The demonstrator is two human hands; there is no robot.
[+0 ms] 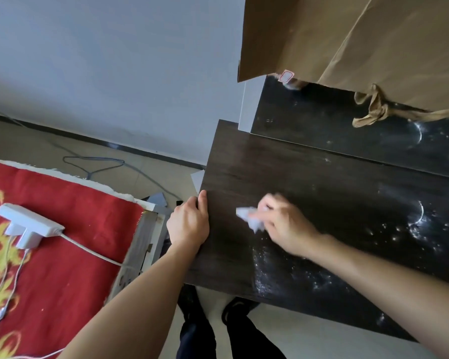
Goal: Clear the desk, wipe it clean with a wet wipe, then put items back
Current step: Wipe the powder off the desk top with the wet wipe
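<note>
A dark wooden desk (309,177) fills the right half of the head view, with white dust rings and specks on its right part. My right hand (285,224) is blurred and holds a crumpled white wet wipe (249,217) against the desk top near its left end. My left hand (189,221) grips the desk's left edge, thumb on top. A raised dark shelf (347,130) runs along the back of the desk.
A brown curtain (360,42) hangs over the shelf at the top right. To the left lies a red patterned cloth (62,242) bearing a white power strip (29,224) with cables. Cables trail on the floor (94,161) by the grey wall. My feet show under the desk edge.
</note>
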